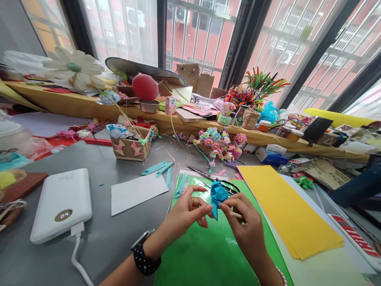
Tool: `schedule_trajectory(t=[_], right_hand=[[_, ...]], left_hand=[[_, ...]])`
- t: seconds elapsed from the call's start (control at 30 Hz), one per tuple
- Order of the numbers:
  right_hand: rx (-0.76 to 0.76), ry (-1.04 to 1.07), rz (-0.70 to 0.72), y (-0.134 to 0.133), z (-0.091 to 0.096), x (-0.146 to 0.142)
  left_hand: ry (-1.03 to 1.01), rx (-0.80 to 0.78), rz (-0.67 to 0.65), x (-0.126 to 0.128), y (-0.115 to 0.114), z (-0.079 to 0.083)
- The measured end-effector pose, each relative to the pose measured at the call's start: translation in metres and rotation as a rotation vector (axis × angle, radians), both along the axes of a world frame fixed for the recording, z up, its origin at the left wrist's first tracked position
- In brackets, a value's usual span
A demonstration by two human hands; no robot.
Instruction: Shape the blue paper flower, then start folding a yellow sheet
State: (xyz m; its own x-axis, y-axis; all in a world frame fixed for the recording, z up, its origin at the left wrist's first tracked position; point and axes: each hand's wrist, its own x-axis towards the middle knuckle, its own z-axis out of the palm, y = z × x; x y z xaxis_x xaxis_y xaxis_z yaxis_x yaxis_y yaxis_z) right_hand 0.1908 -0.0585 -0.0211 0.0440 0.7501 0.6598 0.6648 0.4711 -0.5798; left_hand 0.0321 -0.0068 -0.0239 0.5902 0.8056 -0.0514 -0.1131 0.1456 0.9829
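A folded blue paper shape with a pointed tail is held up between my two hands over the green sheet. My left hand pinches the tail with its thumb, the other fingers curled behind. On the paper's right side, the thumb and fingertips of my right hand are closed. A short pale stick is tucked in the right fingers. Just beyond lie scissors with black handles, partly hidden by the paper. Several folded light-blue paper strips rest to the left.
A white paper and a power bank with a cable are on the left. Yellow sheets overlap the green sheet on the right. A cardboard box and pompom flowers stand at the back, below a cluttered ledge.
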Motion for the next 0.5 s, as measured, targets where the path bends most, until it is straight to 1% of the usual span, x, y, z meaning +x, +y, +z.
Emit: schedule_trajectory(t=[0.1,0.17,0.2,0.23,0.3,0.4,0.5], right_hand=[[-0.019,0.093,-0.051,-0.004,0.002,-0.001],[-0.037,0.139,-0.042,-0.007,0.002,-0.003],[-0.043,0.15,-0.023,-0.008,0.002,-0.003],[-0.047,0.153,-0.002,-0.009,0.002,-0.004],[-0.062,0.141,0.039,-0.01,0.002,-0.005],[-0.095,0.102,0.078,-0.009,0.002,-0.006],[-0.057,0.105,0.054,-0.01,0.005,-0.003]], left_hand=[[0.05,0.301,0.088,-0.002,-0.006,0.003],[0.066,0.478,0.086,-0.002,-0.01,0.004],[0.071,0.522,0.064,-0.001,-0.011,0.003],[0.072,0.532,0.037,-0.001,-0.012,0.003],[0.054,0.475,-0.006,0.001,-0.012,0.001],[-0.013,0.309,-0.029,0.002,-0.008,-0.002],[-0.037,0.152,-0.071,-0.001,-0.003,-0.001]])
